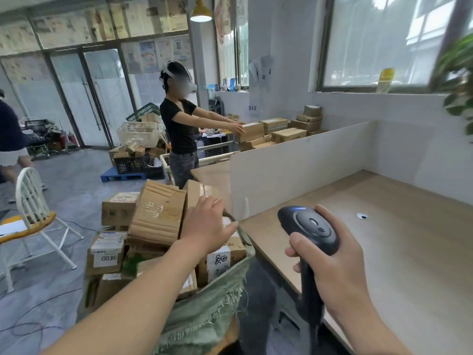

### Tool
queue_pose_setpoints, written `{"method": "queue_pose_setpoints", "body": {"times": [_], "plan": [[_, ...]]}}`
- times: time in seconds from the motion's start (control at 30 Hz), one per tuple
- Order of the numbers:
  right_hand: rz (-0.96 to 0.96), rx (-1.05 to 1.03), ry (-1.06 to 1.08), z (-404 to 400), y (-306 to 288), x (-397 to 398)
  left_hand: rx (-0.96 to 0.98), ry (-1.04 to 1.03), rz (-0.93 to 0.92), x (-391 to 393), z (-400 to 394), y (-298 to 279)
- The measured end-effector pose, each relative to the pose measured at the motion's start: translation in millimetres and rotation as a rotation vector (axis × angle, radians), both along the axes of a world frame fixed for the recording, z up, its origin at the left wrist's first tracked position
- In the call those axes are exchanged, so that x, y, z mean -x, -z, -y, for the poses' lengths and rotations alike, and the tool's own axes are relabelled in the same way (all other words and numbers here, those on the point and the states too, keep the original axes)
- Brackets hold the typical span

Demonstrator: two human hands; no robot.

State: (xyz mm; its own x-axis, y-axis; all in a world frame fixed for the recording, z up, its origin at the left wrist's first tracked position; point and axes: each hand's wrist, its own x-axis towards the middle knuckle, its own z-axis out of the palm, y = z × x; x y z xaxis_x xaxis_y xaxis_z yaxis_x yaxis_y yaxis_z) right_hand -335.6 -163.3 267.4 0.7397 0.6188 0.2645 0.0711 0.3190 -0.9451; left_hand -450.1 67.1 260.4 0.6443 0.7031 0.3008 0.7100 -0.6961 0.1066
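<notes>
My right hand [335, 262] grips the handle of a black handheld barcode scanner [308, 228], its head pointing up and left above the near edge of the wooden table [399, 242]. My left hand [208, 222] reaches out with relaxed fingers over a pile of cardboard parcels [157, 213] heaped in a green woven sack [212, 311] left of the table. Its fingertips hover at a taped brown box [198, 192] at the top of the pile; whether they touch it is unclear.
A white partition [302, 162] walls the table's far side. Another person [183, 126] in a black top handles boxes [279, 129] on a neighbouring desk. A white chair [33, 208] stands at left. Crates and baskets [138, 149] sit on the floor beyond, with cables nearby.
</notes>
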Motion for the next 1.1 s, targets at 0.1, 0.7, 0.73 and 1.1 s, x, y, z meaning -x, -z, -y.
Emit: {"method": "queue_pose_setpoints", "body": {"times": [0.1,0.7,0.73,1.1], "plan": [[0.000,0.011,0.058,35,-7,-32,-0.011,0.060,-0.022,-50,27,1],[-0.126,0.053,0.537,198,-8,-168,-0.015,0.557,-0.030,-301,196,19],[-0.132,0.058,0.564,201,-7,-174,-0.006,0.588,-0.026,-312,201,22],[-0.213,0.114,0.809,176,24,-235,0.030,0.852,-0.058,-404,196,70]]}}
